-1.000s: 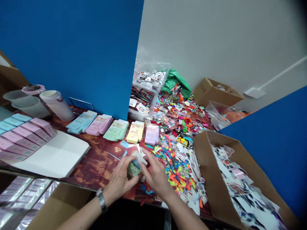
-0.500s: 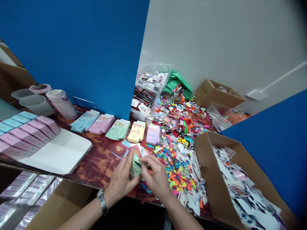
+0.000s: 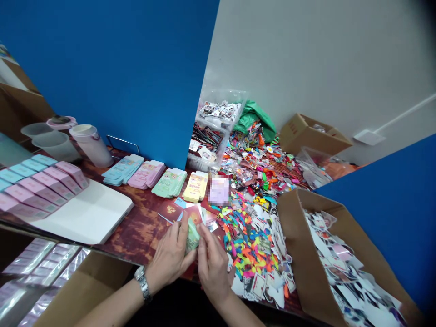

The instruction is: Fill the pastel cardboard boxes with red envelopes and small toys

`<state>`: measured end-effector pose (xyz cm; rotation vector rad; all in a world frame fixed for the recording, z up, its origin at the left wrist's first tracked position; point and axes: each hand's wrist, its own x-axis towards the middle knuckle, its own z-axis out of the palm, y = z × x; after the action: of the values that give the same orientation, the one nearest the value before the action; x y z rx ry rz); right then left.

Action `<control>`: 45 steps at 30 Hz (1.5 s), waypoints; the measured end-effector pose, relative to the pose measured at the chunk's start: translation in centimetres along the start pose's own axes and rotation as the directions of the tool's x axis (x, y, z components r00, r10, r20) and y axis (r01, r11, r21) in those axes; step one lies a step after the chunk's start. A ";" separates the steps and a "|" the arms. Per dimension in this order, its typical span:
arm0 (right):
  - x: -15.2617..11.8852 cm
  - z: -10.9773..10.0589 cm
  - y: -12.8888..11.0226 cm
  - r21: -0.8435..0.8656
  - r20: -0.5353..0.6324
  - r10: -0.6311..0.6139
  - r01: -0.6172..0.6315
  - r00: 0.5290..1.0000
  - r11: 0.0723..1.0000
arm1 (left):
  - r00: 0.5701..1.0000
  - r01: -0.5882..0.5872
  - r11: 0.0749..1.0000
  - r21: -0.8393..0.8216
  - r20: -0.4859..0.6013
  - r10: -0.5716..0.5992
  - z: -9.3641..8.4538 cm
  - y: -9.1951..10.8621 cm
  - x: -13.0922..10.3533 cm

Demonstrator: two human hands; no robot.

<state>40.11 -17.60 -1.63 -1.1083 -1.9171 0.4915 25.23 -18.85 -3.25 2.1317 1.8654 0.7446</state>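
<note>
A small green printed paper box [image 3: 192, 236] is held between my two hands at the table's front edge. My left hand [image 3: 172, 250], with a metal watch on its wrist, wraps round the box's left side, fingers along it and thumb below. My right hand [image 3: 213, 261] presses its closed fingers and thumb against the right edge. Both hands hide part of the box. Just beyond it lie dark red booklets [image 3: 169, 210] and cards. Behind those stand stacks of flat blue cartons [image 3: 123, 170], pink cartons [image 3: 146, 174], green cartons [image 3: 169, 182] and yellow cartons [image 3: 195, 186].
Finished-looking pink boxes [image 3: 51, 184] stand in rows on a white board [image 3: 102, 211] at left. Colourful small pieces [image 3: 250, 236] are heaped at right, beside a cardboard box [image 3: 293, 254] of cutouts. Clear bins [image 3: 223, 141], cups and a tumbler [image 3: 91, 145] stand farther back.
My right hand has turned and closed in against the box's right edge, its fingers lower than before. The box's top flap appears pressed down. The view has shifted slightly.
</note>
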 end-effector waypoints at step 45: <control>15.3 7.2 -0.9 -0.094 0.287 -0.244 0.280 0.927 0.955 | 0.914 0.166 0.974 0.153 -0.395 -0.094 -3.8 -6.2 4.8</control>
<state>29.88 -4.68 2.14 -0.8799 -2.3302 0.3841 18.32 -13.77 -1.81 2.0489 2.3343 1.0636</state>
